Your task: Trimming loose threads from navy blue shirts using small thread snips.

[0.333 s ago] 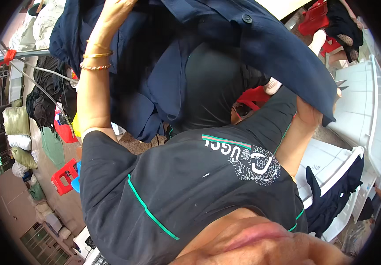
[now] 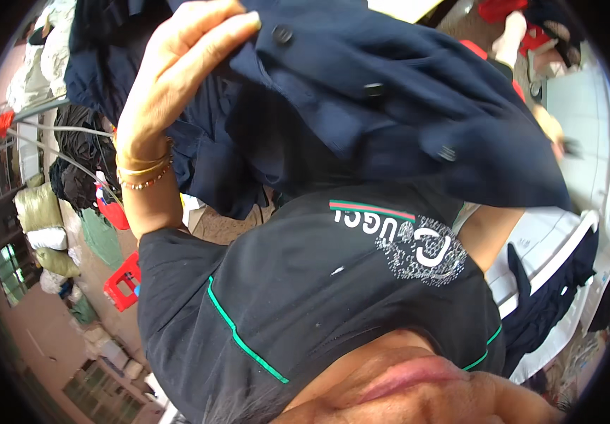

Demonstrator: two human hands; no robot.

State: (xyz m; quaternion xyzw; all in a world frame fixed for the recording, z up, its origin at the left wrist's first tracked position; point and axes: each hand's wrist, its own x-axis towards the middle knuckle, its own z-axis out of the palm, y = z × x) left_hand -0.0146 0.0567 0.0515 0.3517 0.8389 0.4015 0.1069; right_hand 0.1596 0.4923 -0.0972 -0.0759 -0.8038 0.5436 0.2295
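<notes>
Item: dark navy buttoned garment (image 2: 390, 106), held high across the upper middle of the view, its cloth draping down to your right over your black shirt (image 2: 305, 297). Your left hand (image 2: 177, 71) grips its upper left edge: fingers (image 2: 209, 46) curled together and closed over the fabric beside a dark button (image 2: 282, 34), with gold and beaded bangles (image 2: 142, 173) at the wrist. Your right hand is hidden behind the garment; only the forearm (image 2: 492, 237) shows beneath the hem, so you cannot tell how its fingers stand. Surroundings: more dark garments (image 2: 107, 71) hang just behind on the left; a white table (image 2: 573, 240) with navy cloth (image 2: 545, 304) draped over its edge lies on the right; a red stool (image 2: 122, 283) and stuffed sacks (image 2: 36, 208) stand on open floor well below left.
</notes>
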